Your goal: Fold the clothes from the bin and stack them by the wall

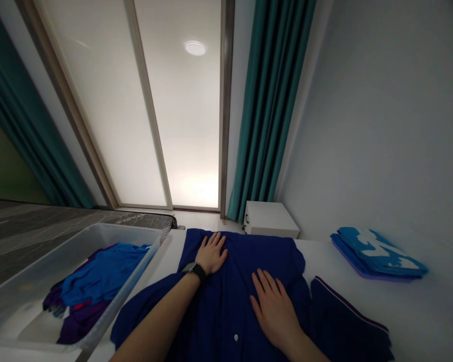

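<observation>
A dark blue buttoned garment [226,291] lies spread on the white table [324,251]. My left hand [211,254], with a black watch on its wrist, rests flat near the garment's far edge, fingers apart. Lower and to the right, my right hand [274,306] lies on the same cloth with its fingers spread. A white button [236,338] shows between my forearms. One sleeve of the garment reaches out to the left under my left forearm.
At the left stands a clear plastic bin [156,246] holding blue and purple clothes [101,276]. Right of the garment lies a navy cloth with a striped edge [347,322]. Folded blue items [377,254] are stacked farther right. A white cabinet [270,217] stands beyond the table.
</observation>
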`<state>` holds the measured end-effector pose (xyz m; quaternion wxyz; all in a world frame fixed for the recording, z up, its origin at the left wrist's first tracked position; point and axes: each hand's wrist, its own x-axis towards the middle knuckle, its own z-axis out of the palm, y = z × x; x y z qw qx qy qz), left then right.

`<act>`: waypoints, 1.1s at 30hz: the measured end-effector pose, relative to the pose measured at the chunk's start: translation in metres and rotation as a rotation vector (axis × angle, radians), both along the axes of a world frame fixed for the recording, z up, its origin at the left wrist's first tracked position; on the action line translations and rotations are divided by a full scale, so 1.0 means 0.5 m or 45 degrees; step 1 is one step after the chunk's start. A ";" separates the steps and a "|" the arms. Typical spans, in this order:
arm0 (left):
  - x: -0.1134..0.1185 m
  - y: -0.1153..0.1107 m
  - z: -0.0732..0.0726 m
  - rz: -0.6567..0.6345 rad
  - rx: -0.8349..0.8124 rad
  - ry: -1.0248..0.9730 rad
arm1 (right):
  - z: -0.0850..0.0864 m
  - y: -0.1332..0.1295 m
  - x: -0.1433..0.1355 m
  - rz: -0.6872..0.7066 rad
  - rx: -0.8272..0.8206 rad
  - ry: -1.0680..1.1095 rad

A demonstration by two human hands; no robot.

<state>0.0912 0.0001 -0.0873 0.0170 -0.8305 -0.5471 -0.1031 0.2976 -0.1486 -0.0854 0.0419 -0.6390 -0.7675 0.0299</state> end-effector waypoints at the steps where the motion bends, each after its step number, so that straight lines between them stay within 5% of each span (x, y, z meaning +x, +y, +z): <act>1: 0.001 0.003 0.002 -0.002 0.009 -0.003 | -0.006 -0.004 0.003 0.008 0.007 0.016; 8: 0.003 -0.049 0.029 -0.089 0.205 -0.024 | -0.021 0.064 0.053 0.081 0.012 0.050; 16: 0.000 -0.140 0.022 -0.130 -0.004 -0.058 | 0.004 0.190 0.101 0.203 -0.017 0.007; 22: -0.015 -0.119 -0.004 -0.173 0.001 -0.035 | 0.009 0.125 0.067 0.194 0.066 -0.008; 27: -0.028 -0.076 0.014 -0.128 0.016 -0.008 | -0.004 0.032 0.048 0.085 0.000 0.056; 33: -0.021 -0.115 0.023 -0.091 0.153 -0.083 | -0.004 0.027 0.055 0.050 -0.050 0.071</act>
